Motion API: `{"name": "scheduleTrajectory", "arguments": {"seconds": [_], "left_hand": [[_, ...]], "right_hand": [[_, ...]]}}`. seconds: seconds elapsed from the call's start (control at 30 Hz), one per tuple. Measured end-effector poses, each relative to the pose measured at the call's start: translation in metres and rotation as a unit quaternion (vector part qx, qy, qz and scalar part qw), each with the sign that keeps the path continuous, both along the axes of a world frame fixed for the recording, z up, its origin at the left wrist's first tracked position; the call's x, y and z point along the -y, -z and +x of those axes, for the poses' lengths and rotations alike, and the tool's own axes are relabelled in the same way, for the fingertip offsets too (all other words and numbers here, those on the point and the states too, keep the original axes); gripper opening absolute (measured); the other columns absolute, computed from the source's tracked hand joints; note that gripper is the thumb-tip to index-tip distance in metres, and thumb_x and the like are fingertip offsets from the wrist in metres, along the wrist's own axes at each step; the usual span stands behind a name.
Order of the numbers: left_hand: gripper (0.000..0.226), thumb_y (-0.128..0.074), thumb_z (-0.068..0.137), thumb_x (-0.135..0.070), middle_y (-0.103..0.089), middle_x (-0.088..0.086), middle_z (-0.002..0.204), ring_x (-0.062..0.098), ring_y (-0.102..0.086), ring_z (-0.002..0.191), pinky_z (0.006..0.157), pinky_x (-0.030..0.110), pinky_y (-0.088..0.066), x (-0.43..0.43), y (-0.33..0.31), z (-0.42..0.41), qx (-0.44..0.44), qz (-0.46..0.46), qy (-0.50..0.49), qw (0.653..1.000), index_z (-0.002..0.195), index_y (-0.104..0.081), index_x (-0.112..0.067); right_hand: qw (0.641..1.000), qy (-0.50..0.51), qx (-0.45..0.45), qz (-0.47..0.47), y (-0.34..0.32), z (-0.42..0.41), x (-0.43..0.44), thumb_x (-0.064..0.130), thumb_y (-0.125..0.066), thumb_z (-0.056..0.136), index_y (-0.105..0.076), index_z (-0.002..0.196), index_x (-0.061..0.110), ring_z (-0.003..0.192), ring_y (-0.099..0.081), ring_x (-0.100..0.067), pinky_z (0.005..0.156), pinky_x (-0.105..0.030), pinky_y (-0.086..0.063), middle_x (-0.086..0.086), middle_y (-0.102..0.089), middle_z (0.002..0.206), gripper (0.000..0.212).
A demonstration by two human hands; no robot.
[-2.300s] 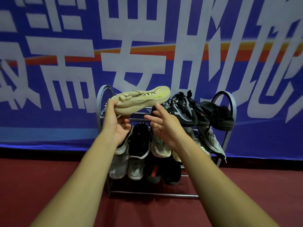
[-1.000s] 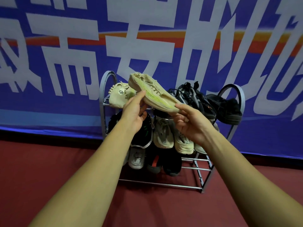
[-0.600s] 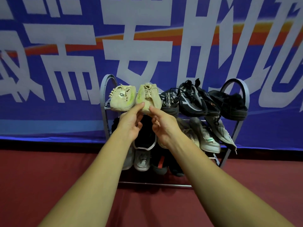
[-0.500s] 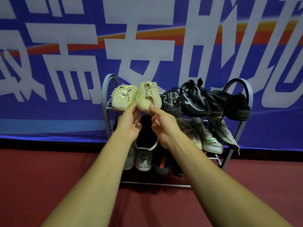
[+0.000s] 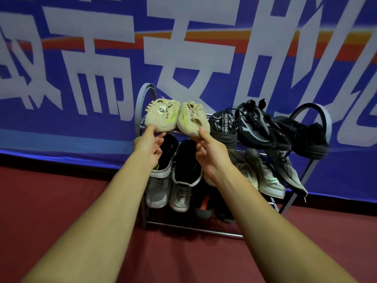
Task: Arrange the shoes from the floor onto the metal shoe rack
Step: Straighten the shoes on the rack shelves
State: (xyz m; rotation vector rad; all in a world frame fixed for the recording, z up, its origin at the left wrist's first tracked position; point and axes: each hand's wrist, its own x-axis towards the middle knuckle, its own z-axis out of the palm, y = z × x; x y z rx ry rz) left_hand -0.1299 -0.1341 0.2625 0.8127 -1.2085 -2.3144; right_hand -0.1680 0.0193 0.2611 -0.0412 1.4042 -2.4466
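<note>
As both arms reach forward, my left hand (image 5: 149, 147) sits at the front of the left beige shoe (image 5: 161, 117); fingers relaxed and spread, index tip touching its toe, nothing gripped; my right hand (image 5: 211, 155) is at the right beige shoe (image 5: 192, 119), thumb tip pressed on the toe, other fingers curled loosely beneath; cannot tell whether those fingers reach the sole, so cannot tell if this is a pinch or just a touch. Both beige shoes lie side by side, touching, toes toward me, on the top shelf of the metal shoe rack (image 5: 142, 99) at its left end. Same shelf going right: dark grey shoe (image 5: 223, 128) just beside the beige pair; black-and-white mesh sneaker (image 5: 256, 129); black shoe (image 5: 306, 139) at the right end by the rack's arch. Middle shelf: black sneakers (image 5: 186, 164) with grey trim, tilted down, partly behind my hands; pale grey sneakers (image 5: 269, 178) to the right, also tilted. Bottom shelf: grey shoes (image 5: 158, 194) at left; darker ones beside them, too shadowed to tell apart. Rack stands on red floor (image 5: 51, 211) against a blue banner (image 5: 61, 135) with big white characters.
</note>
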Motion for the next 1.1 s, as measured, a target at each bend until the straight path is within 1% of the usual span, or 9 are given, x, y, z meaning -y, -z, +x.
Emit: {"name": "scheduleTrajectory", "arguments": {"seconds": [0.13,0.3,0.47,0.7,0.77,0.83,0.93,1.0,1.1], "left_hand": [[0.011,-0.064,0.088,-0.027,-0.077,0.001,0.087,0.006,-0.06,0.064,0.049,0.019,-0.03,0.011,-0.002,0.004,-0.006,-0.019,-0.025,0.999,0.091,-0.063,-0.017],[0.012,-0.065,0.087,-0.029,-0.077,-0.001,0.091,0.006,-0.06,0.066,0.051,0.021,-0.032,0.011,0.006,0.004,0.009,-0.021,0.0,1.0,0.093,-0.062,-0.019],[0.02,-0.069,0.085,-0.037,-0.075,-0.005,0.092,0.008,-0.06,0.072,0.054,0.022,-0.035,0.006,0.009,0.002,-0.003,0.012,0.019,1.0,0.099,-0.063,-0.023],[0.031,-0.069,0.086,-0.042,-0.067,-0.01,0.088,0.005,-0.055,0.07,0.056,0.02,-0.031,-0.03,0.011,-0.003,0.018,-0.018,0.104,0.994,0.109,-0.068,-0.02],[0.033,-0.069,0.086,-0.044,-0.068,-0.008,0.094,0.006,-0.054,0.072,0.055,0.02,-0.03,-0.045,0.011,-0.005,0.021,-0.024,0.129,0.991,0.108,-0.069,-0.02],[0.03,-0.071,0.084,-0.044,-0.068,-0.007,0.095,0.007,-0.054,0.072,0.053,0.02,-0.03,-0.06,0.009,-0.009,0.028,-0.026,0.155,0.987,0.101,-0.07,-0.02],[0.03,-0.072,0.082,-0.046,-0.068,-0.007,0.092,0.008,-0.056,0.073,0.052,0.02,-0.031,-0.084,0.006,-0.013,0.038,-0.025,0.189,0.981,0.096,-0.068,-0.02],[0.037,-0.071,0.083,-0.05,-0.069,-0.006,0.097,0.008,-0.056,0.075,0.053,0.02,-0.032,-0.097,0.004,-0.018,0.035,-0.023,0.21,0.977,0.102,-0.067,-0.019],[0.048,-0.074,0.079,-0.056,-0.073,-0.002,0.097,0.01,-0.06,0.08,0.055,0.022,-0.032,-0.114,0.001,-0.027,0.016,-0.005,0.222,0.975,0.112,-0.069,-0.021]], "right_hand": [[1.0,-0.002,0.005,-0.004,0.003,-0.002,0.006,0.026,-0.069,0.094,-0.069,0.096,0.013,0.049,-0.048,-0.001,0.039,-0.012,-0.034,0.008,-0.061,0.062,0.013],[0.999,-0.017,0.021,0.018,0.004,-0.005,0.013,0.029,-0.066,0.097,-0.066,0.104,0.012,0.05,-0.05,-0.003,0.038,-0.013,-0.034,0.006,-0.064,0.069,0.018],[0.998,-0.031,0.042,0.037,0.004,-0.004,0.01,0.038,-0.065,0.096,-0.066,0.099,0.015,0.048,-0.051,-0.003,0.04,-0.013,-0.034,0.0,-0.072,0.09,0.023],[0.993,-0.039,0.05,0.1,0.005,0.002,-0.015,0.047,-0.068,0.091,-0.065,0.116,0.005,0.054,-0.053,-0.004,0.041,-0.012,-0.035,-0.005,-0.072,0.104,0.049],[0.991,-0.011,0.056,0.121,0.003,0.004,-0.028,0.05,-0.071,0.087,-0.066,0.111,0.009,0.053,-0.054,-0.006,0.041,-0.014,-0.035,-0.005,-0.073,0.1,0.048],[0.991,0.034,0.068,0.114,0.001,0.004,-0.043,0.048,-0.073,0.085,-0.065,0.101,0.014,0.051,-0.052,-0.008,0.04,-0.016,-0.033,-0.006,-0.072,0.095,0.039],[0.99,0.087,0.066,0.086,-0.001,0.002,-0.063,0.045,-0.071,0.088,-0.066,0.101,0.012,0.049,-0.05,-0.009,0.041,-0.018,-0.035,-0.006,-0.068,0.088,0.036],[0.989,0.104,0.066,0.078,-0.001,-0.001,-0.075,0.046,-0.07,0.088,-0.066,0.098,0.011,0.047,-0.048,-0.009,0.043,-0.018,-0.034,-0.003,-0.065,0.079,0.036],[0.986,0.137,0.067,0.062,-0.002,-0.008,-0.089,0.049,-0.069,0.086,-0.068,0.097,0.014,0.047,-0.049,-0.009,0.038,-0.016,-0.032,-0.002,-0.065,0.074,0.037]]}}
